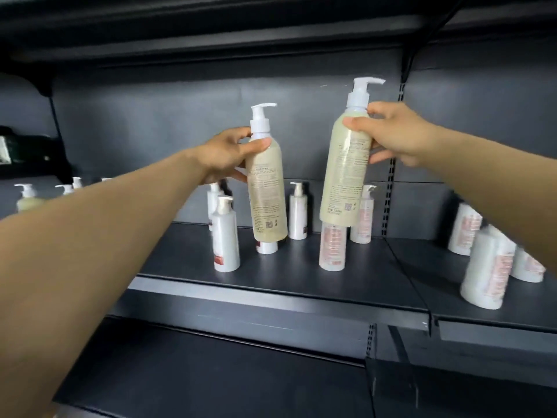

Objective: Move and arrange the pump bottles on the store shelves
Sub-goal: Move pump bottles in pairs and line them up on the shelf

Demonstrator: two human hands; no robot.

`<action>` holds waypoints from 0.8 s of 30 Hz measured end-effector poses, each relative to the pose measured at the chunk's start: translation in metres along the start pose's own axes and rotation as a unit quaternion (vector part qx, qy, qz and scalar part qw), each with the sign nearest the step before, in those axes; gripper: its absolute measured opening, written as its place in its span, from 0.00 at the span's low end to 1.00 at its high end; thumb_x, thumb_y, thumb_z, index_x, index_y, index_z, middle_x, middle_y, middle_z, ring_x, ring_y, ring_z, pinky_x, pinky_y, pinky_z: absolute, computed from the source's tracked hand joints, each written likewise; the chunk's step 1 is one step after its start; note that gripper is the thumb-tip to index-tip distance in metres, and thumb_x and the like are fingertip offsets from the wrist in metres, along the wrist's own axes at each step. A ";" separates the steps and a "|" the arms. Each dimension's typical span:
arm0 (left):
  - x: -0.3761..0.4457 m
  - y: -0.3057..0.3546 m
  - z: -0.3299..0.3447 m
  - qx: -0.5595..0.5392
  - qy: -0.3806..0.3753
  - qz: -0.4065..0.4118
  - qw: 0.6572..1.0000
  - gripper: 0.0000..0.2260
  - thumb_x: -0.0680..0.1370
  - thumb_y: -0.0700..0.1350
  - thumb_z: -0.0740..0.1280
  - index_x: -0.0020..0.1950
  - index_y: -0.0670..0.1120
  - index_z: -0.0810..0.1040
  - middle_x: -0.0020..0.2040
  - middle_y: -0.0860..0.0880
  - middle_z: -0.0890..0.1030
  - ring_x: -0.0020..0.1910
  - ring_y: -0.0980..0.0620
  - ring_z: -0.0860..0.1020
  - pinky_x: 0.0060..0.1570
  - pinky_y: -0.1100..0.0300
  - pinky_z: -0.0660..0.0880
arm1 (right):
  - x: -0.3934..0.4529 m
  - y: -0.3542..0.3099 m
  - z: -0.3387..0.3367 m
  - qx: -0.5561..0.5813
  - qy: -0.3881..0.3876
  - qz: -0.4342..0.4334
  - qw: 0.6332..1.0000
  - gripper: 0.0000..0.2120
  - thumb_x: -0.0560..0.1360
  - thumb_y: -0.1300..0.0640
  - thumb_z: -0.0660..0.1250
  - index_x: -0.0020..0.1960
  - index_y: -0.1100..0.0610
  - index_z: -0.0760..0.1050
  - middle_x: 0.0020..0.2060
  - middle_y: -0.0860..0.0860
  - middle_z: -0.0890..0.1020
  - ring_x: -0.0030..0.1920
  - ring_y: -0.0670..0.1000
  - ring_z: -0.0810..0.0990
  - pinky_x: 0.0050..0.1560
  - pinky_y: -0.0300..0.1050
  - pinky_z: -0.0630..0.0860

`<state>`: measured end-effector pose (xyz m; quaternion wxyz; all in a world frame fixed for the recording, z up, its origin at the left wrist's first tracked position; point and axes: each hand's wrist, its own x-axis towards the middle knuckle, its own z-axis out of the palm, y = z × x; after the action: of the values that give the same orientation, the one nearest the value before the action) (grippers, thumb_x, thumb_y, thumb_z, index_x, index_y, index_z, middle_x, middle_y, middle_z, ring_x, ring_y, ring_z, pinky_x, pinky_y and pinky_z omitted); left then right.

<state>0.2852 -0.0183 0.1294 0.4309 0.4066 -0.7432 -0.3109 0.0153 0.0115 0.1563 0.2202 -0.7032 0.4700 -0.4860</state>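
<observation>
I hold two tall pale-yellow pump bottles in the air above the dark shelf (271,267). My left hand (229,155) grips the left yellow bottle (266,194) near its shoulder, below the white pump. My right hand (388,134) grips the right yellow bottle (345,176) near its top; this one hangs higher and tilts slightly. Both labels face me. Behind and under them stand several white pump bottles (226,236) on the shelf, partly hidden by the held bottles.
More white bottles (488,267) stand on the adjoining shelf section at the right. Yellow bottles (27,197) show at the far left behind my left arm. A slotted upright (388,188) divides the sections. A lower shelf (211,372) lies beneath.
</observation>
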 end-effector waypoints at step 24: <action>0.007 -0.152 -0.266 0.040 0.117 -0.067 0.990 0.12 0.80 0.48 0.62 0.61 0.45 0.73 0.53 0.48 0.80 0.50 0.50 0.81 0.39 0.61 0.81 | 0.176 -0.059 0.281 0.065 -0.085 -0.029 0.994 0.12 0.75 0.52 0.68 0.58 0.54 0.74 0.45 0.49 0.82 0.40 0.48 0.82 0.38 0.45 0.80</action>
<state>0.5720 -0.1269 0.1241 0.4762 0.5061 -0.6704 -0.2601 0.3070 -0.1570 0.1641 0.2902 -0.7394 0.3962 -0.4605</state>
